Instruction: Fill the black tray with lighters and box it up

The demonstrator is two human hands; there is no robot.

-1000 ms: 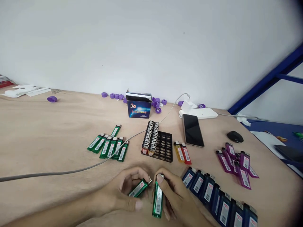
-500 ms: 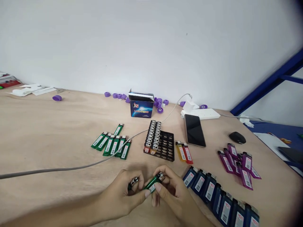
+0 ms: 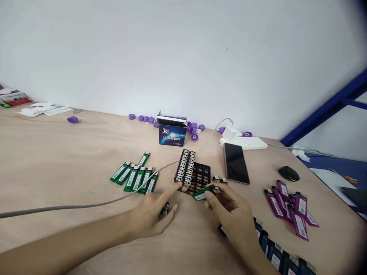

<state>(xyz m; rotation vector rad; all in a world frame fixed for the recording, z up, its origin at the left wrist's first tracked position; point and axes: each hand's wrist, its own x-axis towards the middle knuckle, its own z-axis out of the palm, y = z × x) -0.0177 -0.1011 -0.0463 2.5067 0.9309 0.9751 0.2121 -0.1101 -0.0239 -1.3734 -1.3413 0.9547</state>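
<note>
My right hand (image 3: 233, 208) pinches a green lighter (image 3: 201, 194) by its metal-topped end, its base pointing left over the near edge of the black tray (image 3: 203, 172). Two rows of lighters (image 3: 185, 168) stand upright in the tray's left part, metal tops up. My left hand (image 3: 153, 212) stretches its index finger to the tray's near left corner. Curled fingers of that hand hold another lighter (image 3: 164, 209); only its metal top shows, its body hidden. Several green lighters (image 3: 134, 178) lie to the left. A yellow lighter (image 3: 216, 178) and a red one are mostly hidden behind my right hand.
A blue lighter box (image 3: 172, 135) stands open behind the tray, among purple caps (image 3: 194, 137). A grey cable (image 3: 86, 206) crosses the table. Rightward are a phone (image 3: 236, 163), a white power strip (image 3: 252, 143), a mouse (image 3: 289, 173), purple lighters (image 3: 301, 206) and blue lighters (image 3: 276, 256).
Both hands have moved forward to the tray and apart from each other. My right hand carries the green lighter there; my left index finger has straightened out to the tray's corner.
</note>
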